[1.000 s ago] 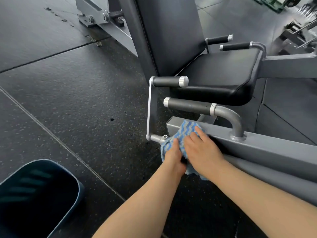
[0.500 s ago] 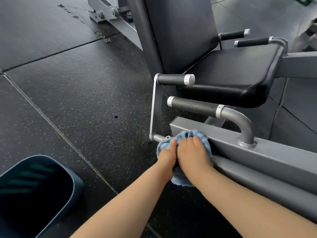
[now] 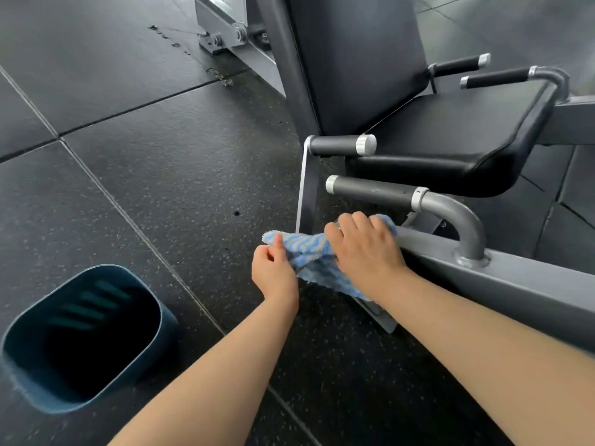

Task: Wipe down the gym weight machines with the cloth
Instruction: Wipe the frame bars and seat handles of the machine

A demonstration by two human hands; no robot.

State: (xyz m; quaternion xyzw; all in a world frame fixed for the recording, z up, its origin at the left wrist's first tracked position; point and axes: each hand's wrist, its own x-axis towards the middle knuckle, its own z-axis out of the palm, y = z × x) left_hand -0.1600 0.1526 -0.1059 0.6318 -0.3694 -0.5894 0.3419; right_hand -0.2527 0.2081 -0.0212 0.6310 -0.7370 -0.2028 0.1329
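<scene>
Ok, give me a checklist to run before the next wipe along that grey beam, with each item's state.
1. Cloth in hand: ok, left hand pinches one end, right hand grips the other.
2. Cloth touching the grey beam: ok, at its near end under the right hand.
3. Path along the beam: not ok, the curved handle post stands on it.
4. Cloth spread flat: not ok, bunched.
5. Cloth damp: cannot tell.
6. Bin clear of the arms: ok, on the floor to the left.
</scene>
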